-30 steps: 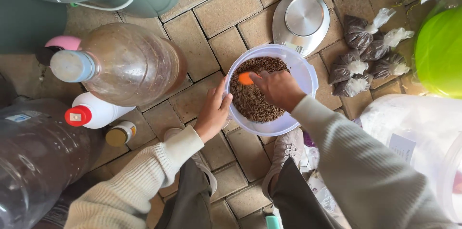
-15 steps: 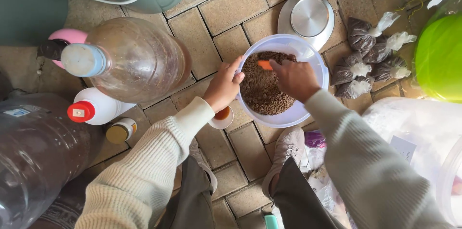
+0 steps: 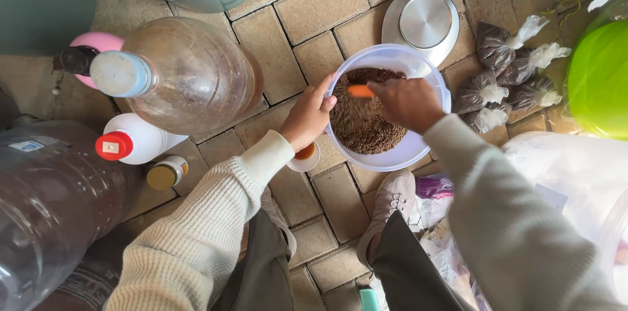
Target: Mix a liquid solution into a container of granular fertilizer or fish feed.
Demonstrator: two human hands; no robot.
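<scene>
One white plastic bowl [image 3: 418,154] sits on the brick paving [image 3: 314,3], filled with brown grain [image 3: 363,121]. The left hand [image 3: 307,118] rests on the bowl's near-left rim, fingers curled over the edge and clamped on it. The right hand [image 3: 409,102] reaches in from the other side, its grip closed around one orange scoop [image 3: 360,91], whose tip lies on the grain. Under the left wrist stands one small white cup [image 3: 306,157] with something amber inside, touching the bowl's outer wall.

Beyond the bowl lies one round steel scale [image 3: 424,20], just beside its far rim. To the right of the scale, five small clear bags [image 3: 507,79] of the same brown grain lie bunched together, each knotted at the top. One bright green basin [image 3: 598,79] shows at the right edge.

On the left stand two large clear water jugs: one [image 3: 180,75] with a pale blue cap, another [image 3: 46,213] nearer the camera. Between them are one white bottle with a red cap [image 3: 134,141] and one small jar with a gold lid [image 3: 167,172]. One pink object [image 3: 98,43] sits behind the capped jug.
</scene>
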